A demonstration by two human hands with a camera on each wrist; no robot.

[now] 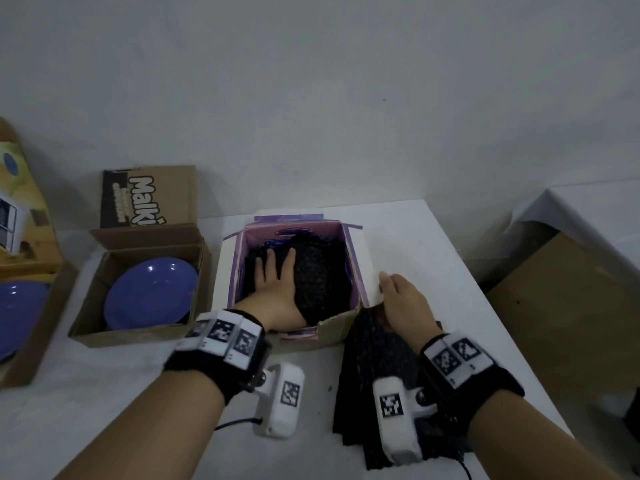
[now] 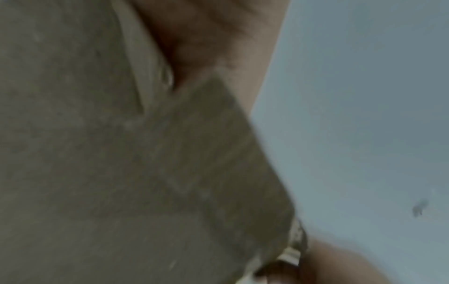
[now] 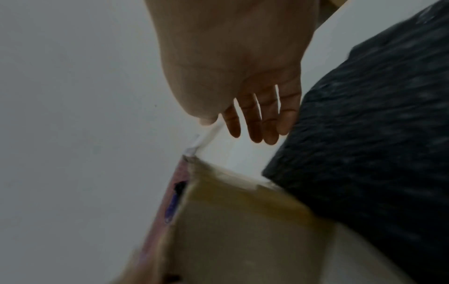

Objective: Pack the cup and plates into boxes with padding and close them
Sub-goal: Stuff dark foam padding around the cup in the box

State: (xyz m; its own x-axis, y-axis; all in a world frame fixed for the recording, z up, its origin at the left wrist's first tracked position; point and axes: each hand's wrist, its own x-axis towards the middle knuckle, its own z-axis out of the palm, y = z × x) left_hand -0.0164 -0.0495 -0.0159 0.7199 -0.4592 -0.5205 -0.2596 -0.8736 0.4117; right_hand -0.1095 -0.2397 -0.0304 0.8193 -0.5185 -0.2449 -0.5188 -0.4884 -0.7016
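A purple-lined box stands open in the middle of the table with black padding inside. My left hand lies flat on that padding, fingers straight. My right hand hovers just right of the box over its white flap, fingers straight and relaxed, holding nothing. More black padding lies under my right wrist. A blue plate sits in an open brown box to the left. Another blue plate shows at the far left. No cup is visible.
A yellow carton stands at the far left edge. A brown cardboard box sits off the table's right side. The white table ends at the wall behind the boxes. The left wrist view shows only blurred cardboard.
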